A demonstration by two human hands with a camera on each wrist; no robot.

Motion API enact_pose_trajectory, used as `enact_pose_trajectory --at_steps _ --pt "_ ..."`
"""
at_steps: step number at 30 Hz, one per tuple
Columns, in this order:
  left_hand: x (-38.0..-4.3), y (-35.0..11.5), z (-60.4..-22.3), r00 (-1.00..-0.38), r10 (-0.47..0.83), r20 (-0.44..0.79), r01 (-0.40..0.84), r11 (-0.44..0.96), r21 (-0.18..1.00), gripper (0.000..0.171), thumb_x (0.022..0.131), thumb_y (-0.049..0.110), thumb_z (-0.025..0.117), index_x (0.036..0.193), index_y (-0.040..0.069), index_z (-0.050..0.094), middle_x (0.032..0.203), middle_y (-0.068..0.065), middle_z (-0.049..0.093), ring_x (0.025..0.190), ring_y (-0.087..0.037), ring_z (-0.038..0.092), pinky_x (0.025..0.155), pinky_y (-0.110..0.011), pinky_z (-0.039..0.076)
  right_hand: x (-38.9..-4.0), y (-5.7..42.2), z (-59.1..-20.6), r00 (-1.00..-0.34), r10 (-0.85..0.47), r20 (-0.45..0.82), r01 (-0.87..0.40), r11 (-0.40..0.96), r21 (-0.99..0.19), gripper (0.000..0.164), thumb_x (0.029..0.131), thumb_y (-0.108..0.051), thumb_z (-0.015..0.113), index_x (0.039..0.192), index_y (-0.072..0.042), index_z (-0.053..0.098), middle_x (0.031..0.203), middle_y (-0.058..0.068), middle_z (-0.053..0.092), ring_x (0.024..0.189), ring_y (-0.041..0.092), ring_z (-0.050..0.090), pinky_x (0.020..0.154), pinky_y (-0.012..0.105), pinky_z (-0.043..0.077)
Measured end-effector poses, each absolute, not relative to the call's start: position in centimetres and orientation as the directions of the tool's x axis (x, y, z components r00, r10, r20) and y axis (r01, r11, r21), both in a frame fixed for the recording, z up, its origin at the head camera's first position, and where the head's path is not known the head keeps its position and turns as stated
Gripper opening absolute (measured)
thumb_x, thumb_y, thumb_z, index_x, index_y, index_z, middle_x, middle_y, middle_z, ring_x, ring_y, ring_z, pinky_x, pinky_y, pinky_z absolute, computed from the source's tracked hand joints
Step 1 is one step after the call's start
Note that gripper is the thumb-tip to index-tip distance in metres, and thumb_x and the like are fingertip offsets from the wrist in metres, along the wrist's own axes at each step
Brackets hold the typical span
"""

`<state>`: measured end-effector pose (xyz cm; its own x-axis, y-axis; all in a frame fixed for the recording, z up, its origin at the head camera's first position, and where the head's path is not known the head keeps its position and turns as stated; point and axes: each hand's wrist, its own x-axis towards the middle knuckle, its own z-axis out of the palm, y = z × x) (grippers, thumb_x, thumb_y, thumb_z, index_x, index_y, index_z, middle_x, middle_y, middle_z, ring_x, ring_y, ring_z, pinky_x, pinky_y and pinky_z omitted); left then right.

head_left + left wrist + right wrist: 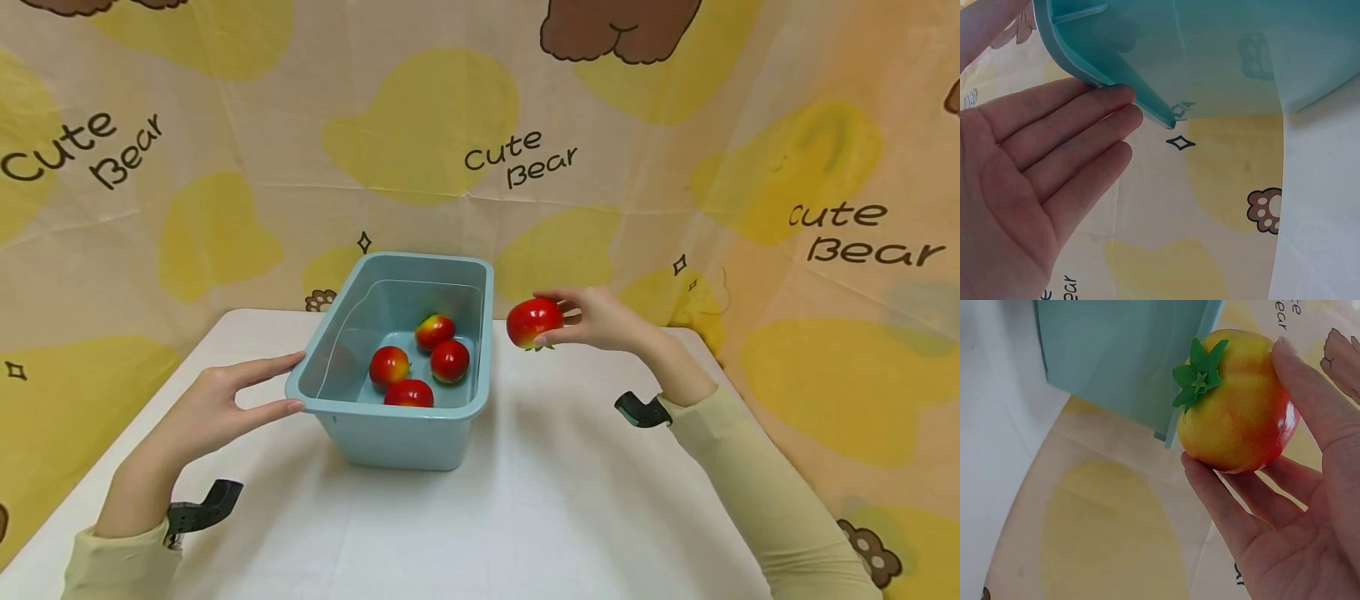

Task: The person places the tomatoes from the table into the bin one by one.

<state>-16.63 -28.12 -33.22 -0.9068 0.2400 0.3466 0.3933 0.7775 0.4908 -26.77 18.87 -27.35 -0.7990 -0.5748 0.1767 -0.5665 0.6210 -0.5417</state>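
My right hand (600,321) holds a red tomato (534,323) between thumb and fingers, just right of a light blue plastic bin (397,437). In the right wrist view the tomato (1241,406) shows a yellow side and a green leafy top. Several more tomatoes lie on the bin floor, among them a front tomato (408,393) partly hidden by the near wall. At the bin's near left corner rests my left hand (213,412), thumb and fingers extended against the rim. The left wrist view shows the straight fingers (1079,134) under the rim's edge.
A white-covered table (420,533) carries the bin. Behind it hangs a cream cloth (420,125) with yellow blotches and bear prints, which also spans both sides. Each wrist wears a black strap, the left strap (202,510) and the right strap (642,410).
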Motion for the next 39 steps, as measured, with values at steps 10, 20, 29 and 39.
enact_pose_trajectory --at_steps 10,20,29,39 --pt "-16.6 -28.2 -33.3 -0.912 0.225 0.342 0.379 0.78 0.497 0.057 0.077 0.038 0.078 0.13 0.036 0.057 0.127 0.008 0.062 0.112 0.02 0.04 0.094 -0.022 0.043 -27.2 18.0 -25.5 -0.792 -0.582 0.182 -0.578 0.622 -0.528 0.068 0.076 -0.03 0.08 0.133 -0.005 0.053 0.122 0.012 0.063 0.109 0.029 0.061 0.081 0.037 0.057" --pt "-16.6 -28.2 -33.2 -0.91 0.225 0.347 0.382 0.778 0.498 0.058 0.076 0.037 0.079 0.13 0.034 0.058 0.126 0.007 0.063 0.112 0.019 0.041 0.095 -0.02 0.042 -27.6 16.7 -24.1 -0.77 -0.602 0.211 -0.613 0.604 -0.509 0.066 0.076 -0.027 0.081 0.132 -0.005 0.054 0.12 0.01 0.064 0.107 0.026 0.062 0.081 0.035 0.057" --pt "-16.8 -28.1 -33.2 -0.913 0.238 0.332 0.383 0.781 0.493 0.058 0.076 0.039 0.078 0.13 0.035 0.057 0.127 0.007 0.063 0.118 -0.006 0.054 0.094 -0.027 0.045 -27.8 15.3 -23.0 -0.741 -0.632 0.227 -0.65 0.59 -0.479 0.066 0.075 -0.027 0.081 0.133 -0.008 0.055 0.119 0.004 0.065 0.106 0.02 0.063 0.082 0.031 0.057" --pt "-16.7 -28.2 -33.2 -0.901 0.265 0.342 0.412 0.771 0.486 0.058 0.077 0.037 0.078 0.131 0.033 0.057 0.127 0.004 0.063 0.119 -0.007 0.054 0.093 -0.043 0.046 -28.6 13.1 -21.7 -0.728 -0.652 0.211 -0.663 0.591 -0.459 0.068 0.074 -0.03 0.082 0.133 -0.008 0.055 0.117 0.005 0.067 0.106 0.02 0.063 0.083 0.03 0.056"
